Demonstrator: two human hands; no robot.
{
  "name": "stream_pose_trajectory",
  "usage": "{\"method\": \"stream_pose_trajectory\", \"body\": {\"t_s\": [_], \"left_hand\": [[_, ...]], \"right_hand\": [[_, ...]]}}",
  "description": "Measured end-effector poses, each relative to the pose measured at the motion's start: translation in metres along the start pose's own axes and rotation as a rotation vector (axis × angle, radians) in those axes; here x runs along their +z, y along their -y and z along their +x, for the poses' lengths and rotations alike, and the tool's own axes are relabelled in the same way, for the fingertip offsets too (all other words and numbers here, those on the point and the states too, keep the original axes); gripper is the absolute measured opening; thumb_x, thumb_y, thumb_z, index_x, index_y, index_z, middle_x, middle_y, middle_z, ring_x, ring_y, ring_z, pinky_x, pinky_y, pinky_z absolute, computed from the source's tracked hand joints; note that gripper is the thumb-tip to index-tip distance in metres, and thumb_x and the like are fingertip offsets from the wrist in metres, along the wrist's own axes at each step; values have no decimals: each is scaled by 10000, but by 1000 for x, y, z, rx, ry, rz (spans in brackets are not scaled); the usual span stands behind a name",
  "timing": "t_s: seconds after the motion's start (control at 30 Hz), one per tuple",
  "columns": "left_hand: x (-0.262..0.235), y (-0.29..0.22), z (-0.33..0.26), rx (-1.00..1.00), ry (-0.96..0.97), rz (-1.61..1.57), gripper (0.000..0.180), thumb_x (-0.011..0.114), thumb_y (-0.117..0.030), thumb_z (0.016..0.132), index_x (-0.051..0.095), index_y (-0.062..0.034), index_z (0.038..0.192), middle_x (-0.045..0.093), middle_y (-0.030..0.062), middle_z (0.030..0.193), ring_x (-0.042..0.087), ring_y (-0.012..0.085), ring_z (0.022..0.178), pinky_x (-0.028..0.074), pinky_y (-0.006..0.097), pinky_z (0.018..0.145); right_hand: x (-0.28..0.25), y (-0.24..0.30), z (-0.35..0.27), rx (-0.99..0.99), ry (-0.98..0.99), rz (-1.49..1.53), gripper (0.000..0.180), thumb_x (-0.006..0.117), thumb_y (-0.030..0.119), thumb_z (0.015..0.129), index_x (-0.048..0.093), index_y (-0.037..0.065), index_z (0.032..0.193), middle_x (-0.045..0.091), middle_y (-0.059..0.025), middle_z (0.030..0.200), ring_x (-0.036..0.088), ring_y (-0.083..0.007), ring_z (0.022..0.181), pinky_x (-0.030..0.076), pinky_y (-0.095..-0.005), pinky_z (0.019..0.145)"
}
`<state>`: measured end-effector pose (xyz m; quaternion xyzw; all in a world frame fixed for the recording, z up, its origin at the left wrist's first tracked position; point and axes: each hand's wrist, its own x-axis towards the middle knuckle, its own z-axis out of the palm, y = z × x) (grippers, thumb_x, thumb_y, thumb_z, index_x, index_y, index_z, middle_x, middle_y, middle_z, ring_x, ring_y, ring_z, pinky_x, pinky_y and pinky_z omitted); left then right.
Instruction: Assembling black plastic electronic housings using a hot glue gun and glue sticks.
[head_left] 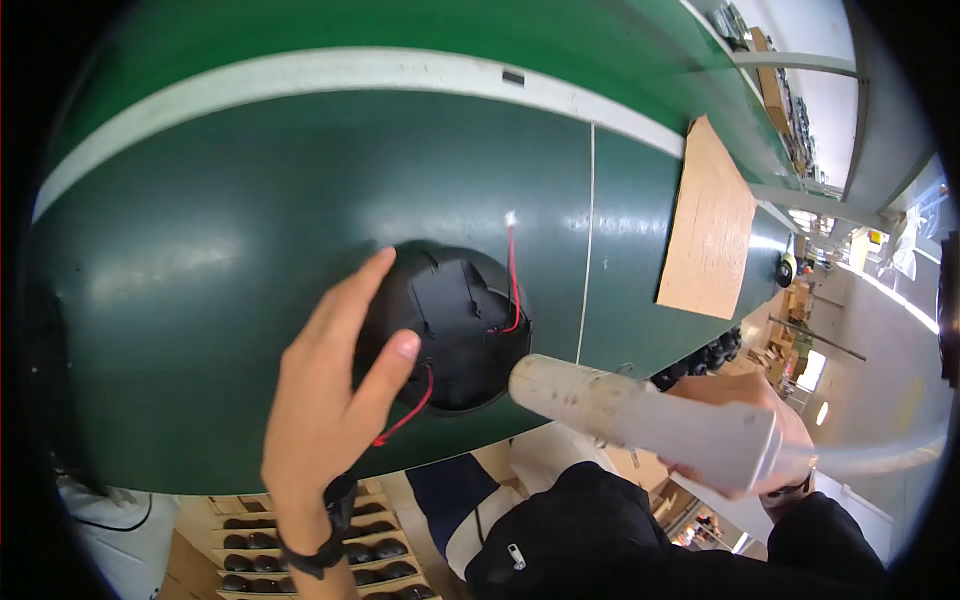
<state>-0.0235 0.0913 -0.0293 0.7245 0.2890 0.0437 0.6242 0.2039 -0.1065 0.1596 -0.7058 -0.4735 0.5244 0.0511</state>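
While the left hand (335,400) rests on the round black part (450,328) — fingers spread and mostly straight, thumb pressed against its lower left side, not closed around it — the right hand (745,425) is wrapped shut on the handle end of a pale, thick tool (640,418) whose blunt tip sits just at the part's right edge. The black part lies on the green bench (250,280), close to its near edge, with its flat inner panel facing up and red wires (515,275) running over it; one more red wire trails out under the left thumb toward the bench edge.

To do this well, the steadying hand matters most, I judge: a firmer press with the palm would keep the round body from rolling when the tool bears on it. The tool's tip should meet the rim squarely — not at a slant — and stay clear of the red wires (they look thin and easy to nick). The loose wire near the thumb is best kept out from under the fingers. A brown board (708,225) lies well apart, on the right of the bench, and trays of dark parts (300,545) sit below the near edge.
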Motion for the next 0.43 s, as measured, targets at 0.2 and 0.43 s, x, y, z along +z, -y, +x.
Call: {"method": "stream_pose_trajectory", "body": {"t_s": [0.2, 0.43], "left_hand": [[13, 6, -33, -59, -61, -116, 632, 569, -203, 997, 341, -103, 1578, 566, 192, 1370, 632, 201, 978, 572, 303, 746], [28, -21, -152, -207, -473, -297, 574, 510, -113, 1015, 347, -51, 1562, 543, 169, 1409, 604, 234, 1156, 502, 335, 957]], "right_hand": [[18, -47, -68, 296, -546, 663, 347, 643, 64, 960, 567, -7, 1291, 707, -137, 1084, 721, -196, 800, 544, -268, 576], [17, -297, -66, 601, -1288, -340, 228, 654, 244, 981, 676, 42, 1084, 670, -78, 789, 635, -192, 619, 510, -362, 532]]}}
